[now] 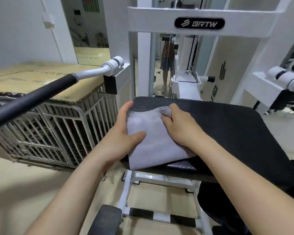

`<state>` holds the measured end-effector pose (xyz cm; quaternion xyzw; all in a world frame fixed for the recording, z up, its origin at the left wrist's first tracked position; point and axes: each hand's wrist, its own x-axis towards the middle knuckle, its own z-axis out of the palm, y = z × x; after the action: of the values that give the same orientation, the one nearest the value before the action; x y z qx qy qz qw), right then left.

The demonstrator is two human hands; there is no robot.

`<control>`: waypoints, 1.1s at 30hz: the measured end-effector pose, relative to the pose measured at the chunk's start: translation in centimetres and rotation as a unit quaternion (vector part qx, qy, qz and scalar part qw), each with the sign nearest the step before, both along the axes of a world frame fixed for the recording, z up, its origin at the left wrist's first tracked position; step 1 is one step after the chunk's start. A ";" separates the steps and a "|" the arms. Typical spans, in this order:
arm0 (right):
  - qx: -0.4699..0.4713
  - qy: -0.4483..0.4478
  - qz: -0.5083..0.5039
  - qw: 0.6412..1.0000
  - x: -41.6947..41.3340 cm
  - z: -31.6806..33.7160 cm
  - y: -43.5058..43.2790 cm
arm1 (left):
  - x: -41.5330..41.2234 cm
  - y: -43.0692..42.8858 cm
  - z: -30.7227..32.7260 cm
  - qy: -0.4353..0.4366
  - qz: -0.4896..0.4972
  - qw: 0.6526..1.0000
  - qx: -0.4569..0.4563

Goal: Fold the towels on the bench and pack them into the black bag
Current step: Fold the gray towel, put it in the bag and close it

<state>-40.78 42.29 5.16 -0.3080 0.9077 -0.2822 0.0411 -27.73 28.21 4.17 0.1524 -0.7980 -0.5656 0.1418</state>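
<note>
The left hand (pixel 126 133) clamps the left edge of a grey towel (pixel 153 141), thumb on top and fingers curled over the side. The right hand (pixel 180 126) pinches the bunched far corner, its palm pressing the cloth down. The towel lies folded on the near left part of the black padded bench (pixel 236 129), smooth and pale with a stitched hem. A black-gripped handle (pixel 32 99) juts in from the left, above a wire cage (pixel 58 126) topped with cardboard.
</note>
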 end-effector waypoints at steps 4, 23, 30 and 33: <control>0.113 0.123 -0.067 0.984 0.3 -0.5 -0.7 | -0.8 0.8 -0.9 0.000 0.037 0.977 -0.211; -0.161 -0.159 0.129 0.965 -2.5 1.6 1.6 | -6.8 -2.2 0.3 -0.068 -0.084 0.911 -0.397; -0.403 -0.303 0.097 0.858 -2.8 2.4 5.0 | -7.2 -0.2 0.8 -0.021 -0.214 0.974 0.066; -0.336 -0.256 0.050 0.905 -3.1 3.0 7.6 | -7.7 3.0 0.6 0.034 -0.223 0.973 0.058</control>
<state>-43.86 49.85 8.13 -0.2660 0.7004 -0.6374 0.1800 -35.39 31.20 4.80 -0.0405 -0.7722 -0.6334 0.0300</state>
